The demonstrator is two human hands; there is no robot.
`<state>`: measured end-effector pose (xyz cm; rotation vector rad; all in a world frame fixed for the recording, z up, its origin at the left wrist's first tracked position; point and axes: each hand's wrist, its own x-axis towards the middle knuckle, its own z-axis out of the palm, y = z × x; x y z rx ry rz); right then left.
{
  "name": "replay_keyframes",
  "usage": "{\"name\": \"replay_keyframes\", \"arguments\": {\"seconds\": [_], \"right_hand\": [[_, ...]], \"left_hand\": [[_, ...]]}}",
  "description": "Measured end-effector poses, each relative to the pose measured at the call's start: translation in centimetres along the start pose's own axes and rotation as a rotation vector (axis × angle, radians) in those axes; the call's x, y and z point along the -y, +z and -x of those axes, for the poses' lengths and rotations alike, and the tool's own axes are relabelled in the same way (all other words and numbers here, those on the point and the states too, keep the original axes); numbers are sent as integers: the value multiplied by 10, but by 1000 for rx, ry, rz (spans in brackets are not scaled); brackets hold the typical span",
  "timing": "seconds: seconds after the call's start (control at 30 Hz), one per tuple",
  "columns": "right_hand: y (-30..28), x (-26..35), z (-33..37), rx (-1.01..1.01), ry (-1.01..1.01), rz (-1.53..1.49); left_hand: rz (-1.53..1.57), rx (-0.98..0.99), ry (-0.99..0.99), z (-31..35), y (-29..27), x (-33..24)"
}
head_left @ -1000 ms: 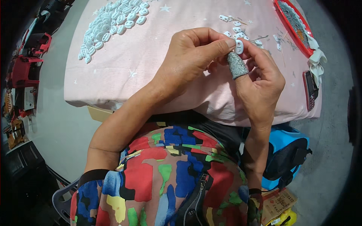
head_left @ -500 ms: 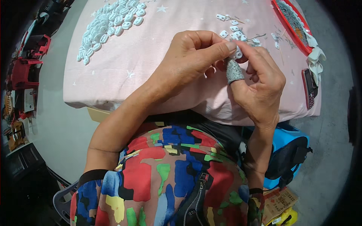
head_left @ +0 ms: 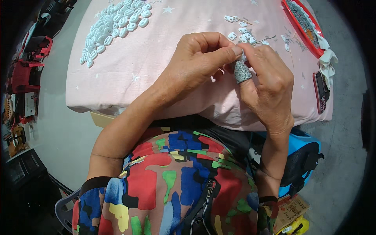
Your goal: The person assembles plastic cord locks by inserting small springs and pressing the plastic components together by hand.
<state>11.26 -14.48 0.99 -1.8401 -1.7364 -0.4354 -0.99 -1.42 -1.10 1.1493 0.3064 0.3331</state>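
Both hands meet over the near right part of the pink cloth. Thumb and fingers of my left hand (head_left: 207, 53) pinch a small white plastic piece (head_left: 243, 57), mostly hidden by the fingertips. My right hand (head_left: 270, 76) closes on the same piece from the other side. A grey speckled finger cover (head_left: 243, 71) wraps my right thumb. Just beyond the hands lies a loose group of small white pieces with two holes (head_left: 244, 37), some with thin grey strands and thin sticks among them. A heap of white oval pieces (head_left: 111, 27) spreads over the far left.
At the far right stands a red tray (head_left: 288, 15) holding grey bits, with a white cloth (head_left: 328, 62) by its near end. A dark phone (head_left: 321, 92) lies at the right table edge. Below it, a blue and black bag (head_left: 301, 160) sits on the floor.
My right hand has turned inward, its fingers now covering more of the white piece. The covered thumb has risen closer to the left fingertips. My left hand has hardly moved.
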Motion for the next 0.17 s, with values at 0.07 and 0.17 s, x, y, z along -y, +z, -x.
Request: {"name": "replay_keyframes", "arguments": {"seconds": [0.07, 0.17], "right_hand": [[0, 0, 0, 11, -25, -13], [-4, 3, -2, 60, -1, -9]], "left_hand": [[23, 5, -10, 0, -1, 1], [16, 30, 6, -1, -5, 4]]}}
